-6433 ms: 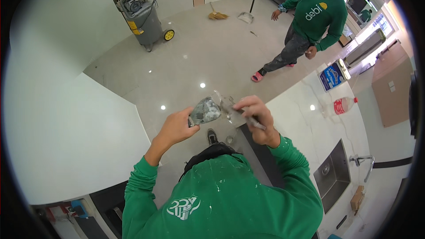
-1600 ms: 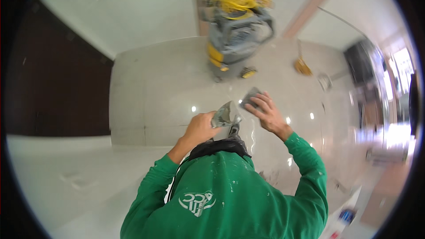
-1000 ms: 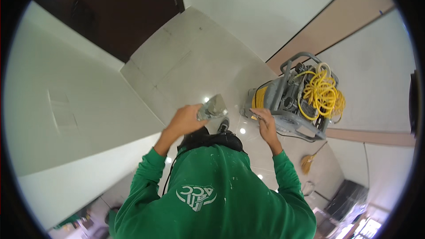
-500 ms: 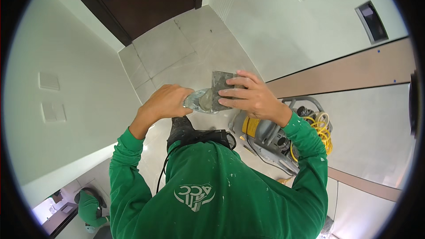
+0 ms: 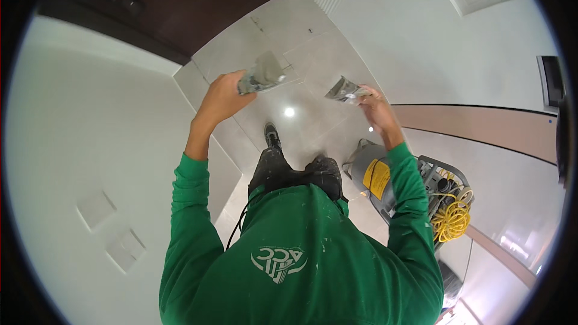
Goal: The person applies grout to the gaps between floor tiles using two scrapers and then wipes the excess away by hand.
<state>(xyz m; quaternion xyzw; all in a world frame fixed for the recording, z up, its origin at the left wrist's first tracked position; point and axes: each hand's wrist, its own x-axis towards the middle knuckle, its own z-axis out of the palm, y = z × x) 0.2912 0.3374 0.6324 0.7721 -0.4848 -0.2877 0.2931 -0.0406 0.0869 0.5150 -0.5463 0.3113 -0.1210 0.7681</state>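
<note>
My left hand [image 5: 224, 96] grips a putty knife [image 5: 260, 74] whose wide blade is smeared with grey-green compound. My right hand [image 5: 375, 103] grips a second scraper [image 5: 344, 89], a metal blade with grey smears. The two tools are apart, held out in front of me above the tiled floor [image 5: 277, 36], the left one a little higher in the picture.
A dark brown door [image 5: 168, 6] stands ahead-left. White walls [image 5: 102, 138] flank me, with switch plates [image 5: 96, 209] on the left and a tan strip [image 5: 475, 129] and dark recessed panel [image 5: 549, 81] on the right. A grey wheeled machine [image 5: 379, 177] with coiled yellow hose [image 5: 450, 222] sits beside me, right.
I have turned from the kitchen toward the door. The two blades, together half a second ago, are apart and farther forward, and the machine now sits farther right in the picture.
</note>
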